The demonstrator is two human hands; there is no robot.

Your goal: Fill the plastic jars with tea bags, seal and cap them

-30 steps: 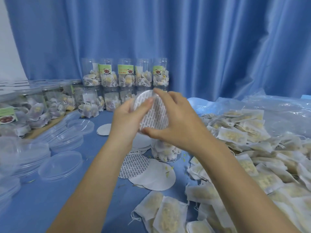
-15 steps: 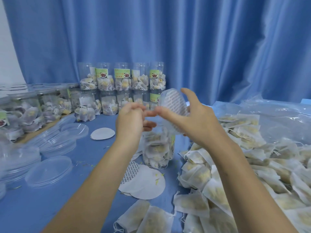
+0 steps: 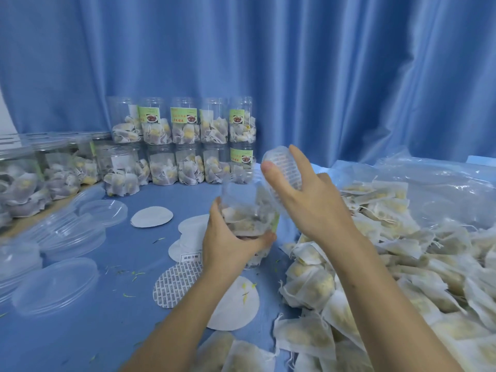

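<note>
Gripping the filled jar [image 3: 248, 210] in our left hand [image 3: 228, 245] above the table [image 3: 107, 331], we pinch a seal disc [image 3: 281, 170] in our right hand [image 3: 308, 205] beside its mouth. We're sealing; next, we judge, lay it flat on the rim.

Four black Chinese characters, 检验合格, stand on a small white rectangular slip [image 3: 190, 257] lying among round white paper seal discs on the blue desk. Green paper labels [image 3: 149, 114] on the clear plastic jars stacked at the back carry a food picture and red lettering, too small to read. A patterned round seal liner [image 3: 177, 283] bears rows of tiny print, illegible.
</note>
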